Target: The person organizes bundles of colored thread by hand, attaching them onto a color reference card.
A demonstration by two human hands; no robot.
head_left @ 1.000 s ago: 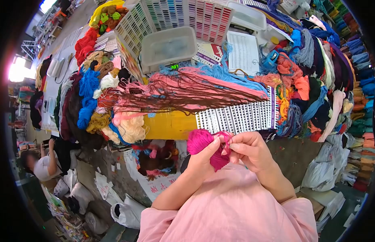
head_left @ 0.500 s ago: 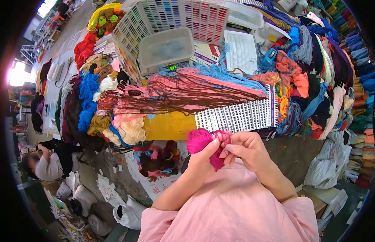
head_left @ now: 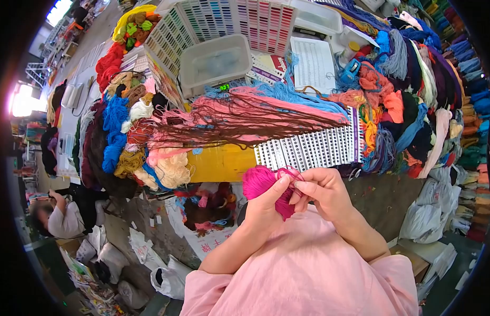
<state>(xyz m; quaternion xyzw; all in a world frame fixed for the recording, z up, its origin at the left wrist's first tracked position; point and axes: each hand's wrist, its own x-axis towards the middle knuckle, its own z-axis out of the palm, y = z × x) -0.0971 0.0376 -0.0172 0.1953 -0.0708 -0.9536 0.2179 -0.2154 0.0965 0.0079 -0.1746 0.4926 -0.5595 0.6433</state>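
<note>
A magenta bundle of yarn (head_left: 257,183) is held in front of my chest, at the near edge of the table. My left hand (head_left: 267,202) is wrapped around it, the thumb lying across the front and the other fingers largely hidden. Close beside it, my right hand (head_left: 329,192) pinches thin magenta strands between thumb and fingers. A few loose loops of the same yarn stand up between both hands. Just beyond them lies a white card with rows of dark holes (head_left: 303,150), partly covered by long brown and pink strands (head_left: 239,118).
Behind the strands stand a clear plastic bin (head_left: 187,79) and open colour sample charts (head_left: 216,23). Printed sheets (head_left: 313,60) lie to their right. Heaped skeins, including bright blue yarn (head_left: 115,131), flank both sides. Another person (head_left: 68,218) is at the far left.
The loose magenta loops at my right fingers are drawn closer in. My right fingers have shifted slightly on the strands, while my left hand keeps its hold.
</note>
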